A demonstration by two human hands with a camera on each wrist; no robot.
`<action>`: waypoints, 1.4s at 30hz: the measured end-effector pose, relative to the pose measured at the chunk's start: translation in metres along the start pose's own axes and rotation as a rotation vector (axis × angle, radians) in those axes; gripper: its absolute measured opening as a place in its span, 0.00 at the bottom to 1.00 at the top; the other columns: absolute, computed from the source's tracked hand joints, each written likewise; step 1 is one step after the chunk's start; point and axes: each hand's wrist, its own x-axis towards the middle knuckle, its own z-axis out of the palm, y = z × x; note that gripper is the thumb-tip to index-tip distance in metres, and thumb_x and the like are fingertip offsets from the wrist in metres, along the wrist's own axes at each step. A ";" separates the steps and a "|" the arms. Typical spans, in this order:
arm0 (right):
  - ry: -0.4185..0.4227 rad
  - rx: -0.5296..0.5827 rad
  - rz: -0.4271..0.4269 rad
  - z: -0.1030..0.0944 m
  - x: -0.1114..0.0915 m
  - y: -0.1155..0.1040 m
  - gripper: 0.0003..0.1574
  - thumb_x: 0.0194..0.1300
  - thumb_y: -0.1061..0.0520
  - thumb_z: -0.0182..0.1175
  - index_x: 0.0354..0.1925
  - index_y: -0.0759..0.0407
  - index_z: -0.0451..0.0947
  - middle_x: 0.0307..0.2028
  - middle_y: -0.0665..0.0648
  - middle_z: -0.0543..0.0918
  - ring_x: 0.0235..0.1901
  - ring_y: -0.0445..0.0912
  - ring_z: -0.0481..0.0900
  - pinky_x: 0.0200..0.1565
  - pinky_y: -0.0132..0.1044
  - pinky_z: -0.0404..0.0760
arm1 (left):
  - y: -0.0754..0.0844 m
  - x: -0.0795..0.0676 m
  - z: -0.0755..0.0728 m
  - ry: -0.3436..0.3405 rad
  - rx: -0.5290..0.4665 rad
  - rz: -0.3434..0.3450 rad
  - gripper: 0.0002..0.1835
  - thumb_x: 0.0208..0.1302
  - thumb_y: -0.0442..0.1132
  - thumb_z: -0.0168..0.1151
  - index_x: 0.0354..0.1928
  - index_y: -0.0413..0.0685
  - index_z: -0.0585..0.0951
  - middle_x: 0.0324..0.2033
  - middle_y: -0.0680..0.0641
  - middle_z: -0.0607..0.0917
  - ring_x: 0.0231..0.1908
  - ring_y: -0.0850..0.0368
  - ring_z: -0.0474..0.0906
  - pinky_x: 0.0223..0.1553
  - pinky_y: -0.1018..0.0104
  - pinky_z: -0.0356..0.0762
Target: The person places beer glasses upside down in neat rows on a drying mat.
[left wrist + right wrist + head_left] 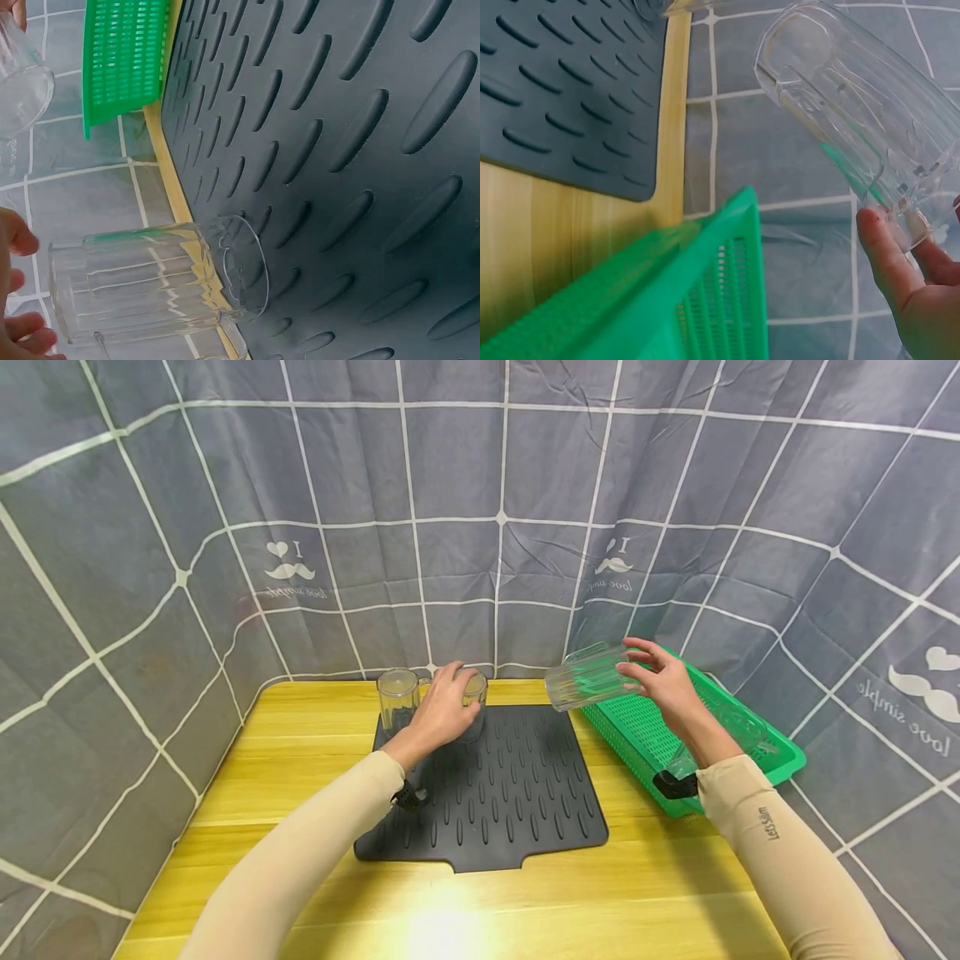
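My left hand (447,706) is at the top end of a clear glass mug (161,281) standing on the black ridged mat (510,793). In the left wrist view its fingers are spread, fingertips right beside the glass and not wrapped round it. Another clear mug (398,702) stands on the mat just to the left. Over the green basket's left side, my right hand (663,685) holds a third glass mug (588,678) by one end between thumb and fingers. That mug is tilted nearly level, its other end pointing left toward the mat.
The green perforated basket (783,760) stands on the wooden table (300,760) right of the mat. More clear glassware (738,727) lies inside it, partly hidden by my right forearm. A grey checked curtain (457,560) rises behind the table and along both sides.
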 end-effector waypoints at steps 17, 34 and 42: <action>-0.017 0.165 0.055 0.028 0.002 0.004 0.34 0.73 0.45 0.60 0.73 0.46 0.65 0.57 0.48 0.72 0.59 0.42 0.71 0.61 0.49 0.74 | 0.015 0.000 0.001 0.003 -0.138 0.162 0.33 0.70 0.47 0.63 0.73 0.53 0.67 0.71 0.46 0.68 0.72 0.47 0.64 0.66 0.44 0.70; -0.065 0.307 0.086 0.052 0.008 0.011 0.29 0.75 0.48 0.57 0.71 0.46 0.66 0.52 0.50 0.71 0.44 0.45 0.75 0.44 0.35 0.83 | 0.040 0.002 0.005 -0.120 -0.502 0.034 0.48 0.60 0.52 0.74 0.78 0.57 0.58 0.70 0.49 0.68 0.68 0.52 0.69 0.63 0.56 0.75; -0.075 0.321 0.101 0.059 0.009 0.012 0.31 0.75 0.45 0.57 0.72 0.45 0.66 0.58 0.49 0.68 0.43 0.45 0.75 0.47 0.40 0.82 | 0.046 0.006 0.004 -0.111 -0.605 -0.028 0.46 0.59 0.51 0.75 0.77 0.60 0.61 0.71 0.50 0.68 0.68 0.53 0.69 0.64 0.57 0.74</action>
